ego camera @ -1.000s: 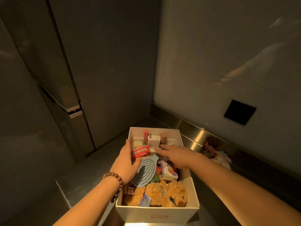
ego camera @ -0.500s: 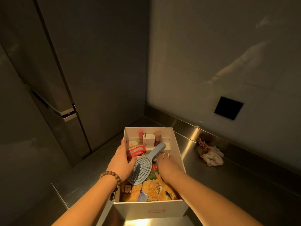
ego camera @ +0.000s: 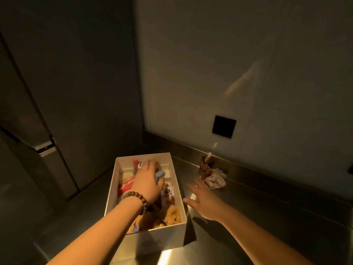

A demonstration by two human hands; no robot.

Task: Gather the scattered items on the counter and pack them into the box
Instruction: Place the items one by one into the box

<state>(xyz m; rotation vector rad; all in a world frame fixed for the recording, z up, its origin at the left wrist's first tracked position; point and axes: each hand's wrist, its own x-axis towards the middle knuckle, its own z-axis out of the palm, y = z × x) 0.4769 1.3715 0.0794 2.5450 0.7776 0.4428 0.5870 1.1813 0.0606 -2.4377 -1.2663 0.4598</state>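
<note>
We are looking down at a white box (ego camera: 172, 231) sitting on a steel counter (ego camera: 257, 217) in dim, warm light, and we are finding no brand or writing sharp enough to read: a small card (ego camera: 169, 192) with printed figures is lying inside by the right wall, but its print is too blurred for us. The box is standing open near the corner where a dark cabinet (ego camera: 57, 92) is meeting the pale wall (ego camera: 229, 64), which is carrying a black square plate (ego camera: 223, 126). Inside, tan plush (ego camera: 172, 217) is filling the near end, something red (ego camera: 127, 184) is showing along the left side, and a pink tube (ego camera: 135, 163) is standing upright at the far end. Our left hand (ego camera: 147, 180), with a bead bracelet (ego camera: 136, 197) on the wrist, is reaching down into the box, fingers curled loosely over a blue brush (ego camera: 160, 175); we cannot tell whether they are gripping it or only pressing on it. Our right hand (ego camera: 204, 199) is hovering over the counter just right of the box, fingers spread wide and holding nothing. Beyond its fingertips, near them but apart, a scrunchie pile (ego camera: 212, 175) is lying against the back ledge: one brown and speckled, one pale and floral, both crumpled and touching each other.
</note>
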